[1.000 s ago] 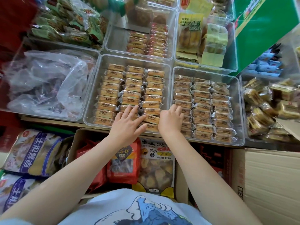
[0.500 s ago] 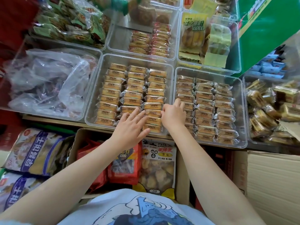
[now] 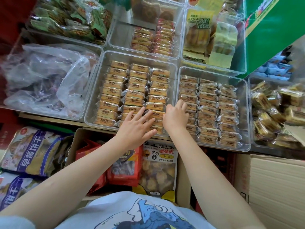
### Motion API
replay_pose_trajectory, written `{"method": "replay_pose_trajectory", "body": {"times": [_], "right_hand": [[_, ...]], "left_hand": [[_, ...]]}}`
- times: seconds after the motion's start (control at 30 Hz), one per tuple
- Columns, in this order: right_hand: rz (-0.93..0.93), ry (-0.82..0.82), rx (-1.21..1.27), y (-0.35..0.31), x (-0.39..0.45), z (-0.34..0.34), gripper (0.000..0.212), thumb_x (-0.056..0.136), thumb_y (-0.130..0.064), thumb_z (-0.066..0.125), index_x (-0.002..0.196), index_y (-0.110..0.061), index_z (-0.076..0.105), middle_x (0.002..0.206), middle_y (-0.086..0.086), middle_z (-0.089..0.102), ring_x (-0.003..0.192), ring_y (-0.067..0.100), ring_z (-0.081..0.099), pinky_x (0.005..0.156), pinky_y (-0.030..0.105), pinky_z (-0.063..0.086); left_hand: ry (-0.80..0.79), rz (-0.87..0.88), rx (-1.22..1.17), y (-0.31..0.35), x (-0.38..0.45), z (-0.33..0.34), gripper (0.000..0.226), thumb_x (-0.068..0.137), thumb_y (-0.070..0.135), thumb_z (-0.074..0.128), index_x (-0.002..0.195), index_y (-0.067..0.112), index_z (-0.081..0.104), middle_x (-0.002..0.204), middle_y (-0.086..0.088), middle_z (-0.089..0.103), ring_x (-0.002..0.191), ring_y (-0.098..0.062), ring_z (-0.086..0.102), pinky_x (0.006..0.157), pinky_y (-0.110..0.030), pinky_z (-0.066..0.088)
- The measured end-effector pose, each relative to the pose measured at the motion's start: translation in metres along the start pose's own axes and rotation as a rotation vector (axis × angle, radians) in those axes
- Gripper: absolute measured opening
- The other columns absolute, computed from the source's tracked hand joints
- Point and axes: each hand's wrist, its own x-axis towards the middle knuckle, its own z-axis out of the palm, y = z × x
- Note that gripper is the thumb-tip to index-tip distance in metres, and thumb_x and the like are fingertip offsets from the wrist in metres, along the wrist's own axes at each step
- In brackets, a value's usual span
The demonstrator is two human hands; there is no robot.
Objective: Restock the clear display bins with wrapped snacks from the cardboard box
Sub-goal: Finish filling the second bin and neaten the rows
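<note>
left hand (image 3: 135,128) shifted right, flat on snacks (image 3: 156,114)

- A shelf (image 3: 49,117) runs across the middle of the frame; only its pale front edge shows, at left centre below the bins.
- On it, centre: a clear bin (image 3: 92,96) packed with three rows of wrapped orange snacks.
- Just right, touching it: a second clear bin (image 3: 246,113) with three rows of browner wrapped snacks.
- Left: a bin of crumpled clear plastic bags (image 3: 41,80).
- Far right edge: a bin of loosely heaped wrapped cakes (image 3: 272,109).
- Behind, in the upper frame — a bin of green packets (image 3: 66,19), a half-filled bin (image 3: 115,40) with two short rows, and a bin of yellow-green packs (image 3: 208,37).
</note>
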Motion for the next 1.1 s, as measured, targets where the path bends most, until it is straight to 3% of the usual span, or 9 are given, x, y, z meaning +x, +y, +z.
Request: {"method": "replay_pose_trajectory", "body": {"times": [0.1,0.2,0.4,0.53,0.7,0.9,1.1], "right_hand": [[-0.021,-0.003,0.103,0.006,-0.001,0.002,0.018,0.098,-0.022,0.060,0.113,-0.016,0.054,0.139,0.016,0.037,0.131,0.033,0.035,0.099,0.046,0.045],[-0.062,-0.076,0.206,0.016,-0.006,-0.001,0.025,0.094,-0.034,0.065,0.110,-0.022,0.050,0.136,0.013,0.037,0.130,0.032,0.034,0.099,0.052,0.046],[-0.067,-0.131,0.049,0.014,-0.015,0.005,0.037,0.094,-0.029,0.065,0.127,-0.030,0.049,0.155,0.018,0.021,0.142,0.037,0.020,0.105,0.056,0.037],[-0.050,-0.144,0.064,0.015,-0.011,0.004,0.036,0.093,-0.033,0.066,0.126,-0.030,0.051,0.154,0.018,0.021,0.141,0.040,0.023,0.108,0.056,0.036],[-0.034,0.052,0.207,0.009,0.009,-0.015,0.021,0.099,-0.032,0.054,0.119,-0.024,0.057,0.151,0.019,0.029,0.135,0.039,0.036,0.107,0.057,0.038],[0.037,0.005,0.066,-0.002,0.027,-0.002,0.023,0.100,-0.031,0.055,0.119,-0.020,0.063,0.148,0.018,0.033,0.135,0.038,0.033,0.108,0.053,0.035],[0.055,0.126,0.088,0.001,0.025,-0.005,0.014,0.096,-0.022,0.061,0.104,-0.013,0.067,0.146,0.015,0.037,0.134,0.035,0.034,0.103,0.049,0.043]], "left_hand": [[-0.010,0.011,-0.001,-0.004,-0.002,-0.001,0.086,0.089,0.072,-0.012,0.160,0.032,0.017,0.168,0.008,-0.002,0.154,-0.018,-0.015,0.125,-0.049,0.001],[-0.012,0.025,0.011,-0.007,-0.003,0.000,0.084,0.090,0.071,-0.012,0.160,0.033,0.015,0.168,0.009,-0.001,0.154,-0.019,-0.017,0.124,-0.048,0.000],[-0.006,0.019,0.026,-0.005,-0.005,0.000,0.086,0.089,0.069,-0.013,0.159,0.032,0.018,0.168,0.008,0.004,0.155,-0.019,-0.012,0.125,-0.049,0.004],[0.036,0.028,-0.023,-0.004,-0.006,-0.001,0.084,0.092,0.068,-0.007,0.158,0.029,0.027,0.168,0.004,0.014,0.156,-0.020,-0.004,0.124,-0.048,0.007],[0.128,-0.047,-0.063,-0.003,0.004,-0.013,0.085,0.094,0.066,-0.004,0.159,0.020,0.025,0.168,-0.002,0.016,0.156,-0.022,-0.001,0.124,-0.046,0.007],[0.063,-0.111,-0.028,-0.003,0.016,-0.013,0.080,0.096,0.065,0.000,0.161,0.021,0.019,0.168,-0.001,0.012,0.155,-0.032,-0.003,0.124,-0.049,0.005],[0.076,-0.048,-0.074,-0.002,0.019,-0.012,0.090,0.089,0.066,-0.009,0.161,0.019,0.016,0.169,-0.002,0.005,0.156,-0.020,0.002,0.125,-0.044,0.003]]}}
